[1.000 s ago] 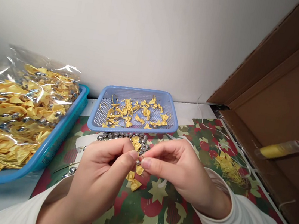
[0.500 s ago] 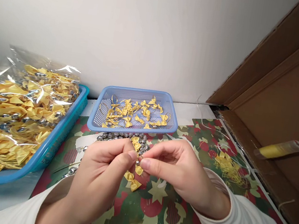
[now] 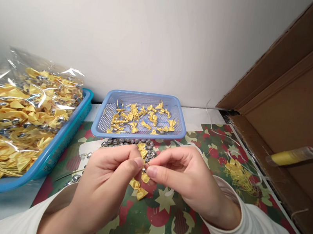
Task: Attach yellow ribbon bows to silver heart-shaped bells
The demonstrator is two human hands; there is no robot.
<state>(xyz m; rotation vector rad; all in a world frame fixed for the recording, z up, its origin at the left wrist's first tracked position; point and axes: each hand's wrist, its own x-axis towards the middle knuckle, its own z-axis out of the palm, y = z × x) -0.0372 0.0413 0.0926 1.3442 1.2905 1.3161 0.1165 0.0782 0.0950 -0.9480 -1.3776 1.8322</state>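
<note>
Left hand (image 3: 105, 180) and right hand (image 3: 185, 177) both pinched a small silver bell (image 3: 144, 169) above a yellow bow (image 3: 139, 190). Loosened grip would likely drop it among the loose bells (image 3: 128, 143) at 12 o'clock.

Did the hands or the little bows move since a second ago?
Hardly at all. The left hand and right hand stay pinched together on the same small silver bead, yellow bows dangling below. Nothing was picked up or let go. The blue basket and big tray stayed put.
</note>
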